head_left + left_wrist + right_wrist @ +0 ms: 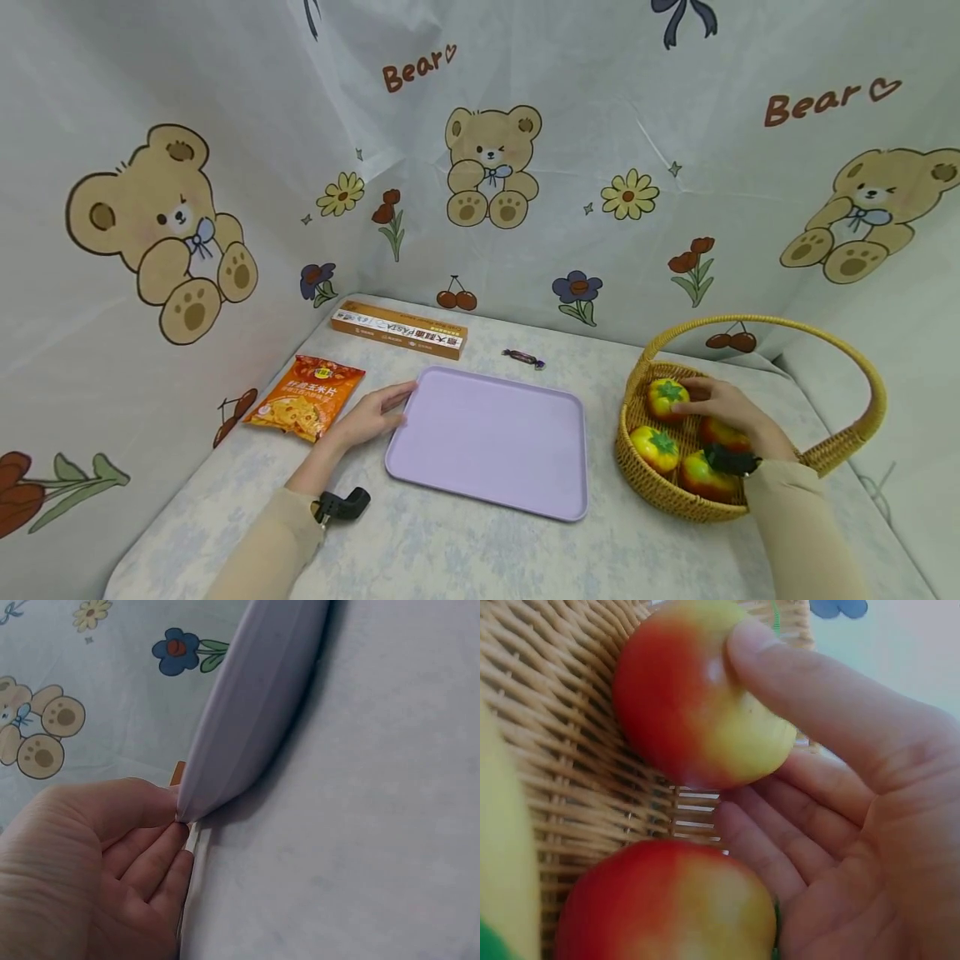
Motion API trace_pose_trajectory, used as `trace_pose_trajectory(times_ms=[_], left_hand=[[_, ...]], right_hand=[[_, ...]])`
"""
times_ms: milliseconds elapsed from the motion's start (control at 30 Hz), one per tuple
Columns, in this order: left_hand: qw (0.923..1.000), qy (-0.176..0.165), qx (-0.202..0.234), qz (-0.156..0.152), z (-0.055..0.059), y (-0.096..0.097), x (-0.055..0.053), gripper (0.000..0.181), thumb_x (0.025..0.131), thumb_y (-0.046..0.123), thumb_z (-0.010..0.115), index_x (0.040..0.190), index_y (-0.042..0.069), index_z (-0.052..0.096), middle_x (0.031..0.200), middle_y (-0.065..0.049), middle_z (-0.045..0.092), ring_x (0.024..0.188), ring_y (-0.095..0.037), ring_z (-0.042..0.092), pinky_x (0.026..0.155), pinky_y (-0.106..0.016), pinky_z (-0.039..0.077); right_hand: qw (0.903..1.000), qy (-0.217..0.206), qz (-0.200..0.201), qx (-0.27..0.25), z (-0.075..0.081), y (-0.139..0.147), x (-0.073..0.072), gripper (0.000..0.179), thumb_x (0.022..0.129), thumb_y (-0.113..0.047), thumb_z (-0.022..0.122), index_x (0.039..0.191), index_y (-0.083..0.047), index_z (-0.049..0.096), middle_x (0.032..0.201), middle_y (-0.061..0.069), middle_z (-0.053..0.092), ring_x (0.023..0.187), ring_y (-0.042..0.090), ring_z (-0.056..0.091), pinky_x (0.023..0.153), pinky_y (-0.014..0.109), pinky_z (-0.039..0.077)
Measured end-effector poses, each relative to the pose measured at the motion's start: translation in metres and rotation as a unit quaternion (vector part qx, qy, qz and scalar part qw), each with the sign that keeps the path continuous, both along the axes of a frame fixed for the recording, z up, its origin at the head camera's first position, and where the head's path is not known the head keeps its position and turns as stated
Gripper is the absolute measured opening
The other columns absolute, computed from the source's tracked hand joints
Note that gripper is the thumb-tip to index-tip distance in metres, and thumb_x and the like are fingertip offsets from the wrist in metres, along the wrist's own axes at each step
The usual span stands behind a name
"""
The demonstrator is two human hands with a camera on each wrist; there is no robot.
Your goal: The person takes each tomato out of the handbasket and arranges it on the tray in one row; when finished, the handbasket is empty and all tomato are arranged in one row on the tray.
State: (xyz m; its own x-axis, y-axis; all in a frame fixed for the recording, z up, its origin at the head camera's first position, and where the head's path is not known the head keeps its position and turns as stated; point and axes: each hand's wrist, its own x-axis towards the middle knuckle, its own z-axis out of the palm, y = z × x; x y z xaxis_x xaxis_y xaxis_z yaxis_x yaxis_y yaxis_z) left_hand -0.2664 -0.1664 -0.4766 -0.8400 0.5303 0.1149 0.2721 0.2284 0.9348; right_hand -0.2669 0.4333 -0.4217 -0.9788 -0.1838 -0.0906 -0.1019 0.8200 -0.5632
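A lavender rectangular tray [491,442] lies on the table. At its left edge my left hand [372,414] pinches the rim, with the thumb against the tray [247,720] in the left wrist view. My right hand [723,406] reaches into a wicker basket [637,479] and grips a red-and-yellow tomato [666,397] with a green leafy top. In the right wrist view the thumb presses this tomato [682,697], and the other fingers go partly out of sight behind it. Several more such fruits, including another tomato [655,450], lie in the basket close to this hand.
An orange chip bag [307,397] lies left of the tray. A long pasta box [397,329] and a small wrapped candy [523,358] lie behind it. The basket's tall handle [873,392] arches over the right arm. A bear-printed cloth hangs behind the table.
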Motion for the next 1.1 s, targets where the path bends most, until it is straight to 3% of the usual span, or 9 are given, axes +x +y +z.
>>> trace_pose_trajectory(times_ms=[633,833,1100], left_hand=[[1.0000,-0.002,-0.002,0.001,0.000,0.000,0.000,0.055,0.088,-0.010,0.054,0.139,-0.013,0.033,0.145,-0.029,0.030,0.133,-0.041,0.029,0.107,-0.050,0.028],[1.0000,0.001,-0.004,-0.004,0.000,0.001,-0.001,0.056,0.088,-0.010,0.054,0.139,-0.013,0.032,0.145,-0.030,0.029,0.133,-0.042,0.029,0.107,-0.050,0.027],[1.0000,-0.001,-0.002,-0.002,0.002,0.000,-0.001,0.056,0.088,-0.010,0.054,0.139,-0.013,0.032,0.145,-0.029,0.029,0.133,-0.042,0.028,0.107,-0.051,0.026]], right_hand=[[0.9997,-0.008,0.004,0.021,0.006,-0.015,-0.001,0.078,0.083,-0.039,0.069,0.135,0.011,0.041,0.131,0.034,0.044,0.116,0.046,0.044,0.094,0.060,0.037],[0.9988,0.005,-0.012,0.047,0.027,-0.014,0.010,0.080,0.085,-0.045,0.066,0.137,0.009,0.040,0.129,0.032,0.048,0.115,0.046,0.046,0.090,0.059,0.041],[0.9982,0.049,-0.013,0.032,0.057,-0.019,0.030,0.075,0.086,-0.044,0.066,0.140,0.002,0.041,0.123,0.027,0.056,0.108,0.041,0.055,0.084,0.054,0.048]])
